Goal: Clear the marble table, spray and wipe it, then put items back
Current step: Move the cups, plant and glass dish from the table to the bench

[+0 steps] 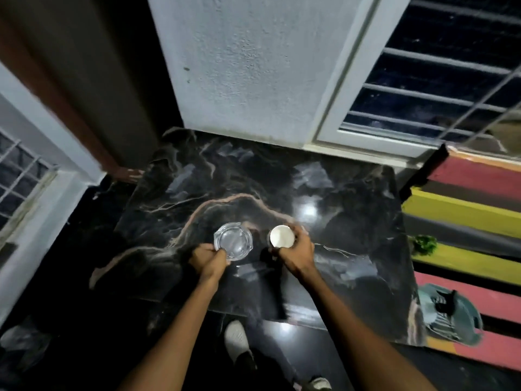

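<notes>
Head view: left hand, fingers curled, is seen pinching the near rim of a clear glass ashtray set on the dark marble table. Right hand is wrapped round a white cup, mouth up, just right of the ashtray. Both forearms are extended forward over the table's near edge. A striped mat is noted at right.
</notes>
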